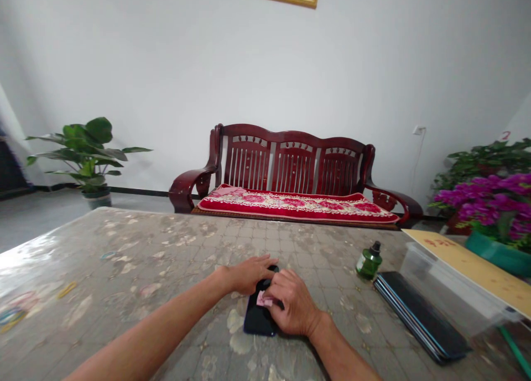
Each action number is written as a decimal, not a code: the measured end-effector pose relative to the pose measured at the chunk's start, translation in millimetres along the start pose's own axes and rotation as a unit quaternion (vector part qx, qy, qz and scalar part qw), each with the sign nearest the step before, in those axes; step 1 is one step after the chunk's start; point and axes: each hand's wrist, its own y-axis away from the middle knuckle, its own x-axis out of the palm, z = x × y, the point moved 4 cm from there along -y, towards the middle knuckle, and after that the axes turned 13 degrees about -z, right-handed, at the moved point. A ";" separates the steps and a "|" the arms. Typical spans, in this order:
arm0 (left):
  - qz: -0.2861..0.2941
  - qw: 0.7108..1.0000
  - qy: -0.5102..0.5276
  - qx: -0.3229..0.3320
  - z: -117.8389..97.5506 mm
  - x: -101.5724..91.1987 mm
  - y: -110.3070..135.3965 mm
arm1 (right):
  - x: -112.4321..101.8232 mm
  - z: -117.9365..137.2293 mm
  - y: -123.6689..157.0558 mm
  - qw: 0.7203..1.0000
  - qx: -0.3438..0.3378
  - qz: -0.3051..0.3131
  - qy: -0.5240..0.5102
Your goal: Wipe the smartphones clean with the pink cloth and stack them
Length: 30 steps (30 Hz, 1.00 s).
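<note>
A black smartphone (258,319) lies flat on the patterned tablecloth in front of me, its far half partly covered by my hands. My left hand (252,274) is at the phone's far end, fingers stretched across it and holding it against the table. Over the middle of the screen, the bent fingers of my right hand (293,303) pinch a small pink cloth (264,299) that touches the glass. To the right stands a green bottle (369,262) with a black cap. Beside it is a stack of dark phones (421,314).
A clear plastic box (448,292) at the right carries a yellow board (473,267). Purple flowers (493,204) rise from a teal pot behind it. Several rubber bands (66,290) lie at the left of the table (166,248). A wooden bench (294,160) stands beyond.
</note>
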 end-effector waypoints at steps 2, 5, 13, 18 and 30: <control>0.016 1.000 -0.014 -0.004 1.0 -0.8 -0.1 | 0.0 -0.3 0.5 1.000 0.000 0.002 -0.002; 0.013 0.999 -0.031 -0.025 3.2 -4.1 2.9 | 0.8 -1.8 0.8 1.000 0.000 0.000 0.000; -0.011 0.987 -0.102 -0.124 10.4 -19.1 37.8 | -1.6 -12.2 -1.9 0.996 0.066 -0.023 0.049; -0.005 0.979 -0.066 -0.193 14.3 -15.8 67.8 | 0.6 -7.7 -3.9 0.993 0.089 -0.024 0.076; -0.144 0.958 0.012 -0.249 -5.9 0.9 90.4 | 2.6 3.8 -5.4 0.990 0.074 -0.013 0.122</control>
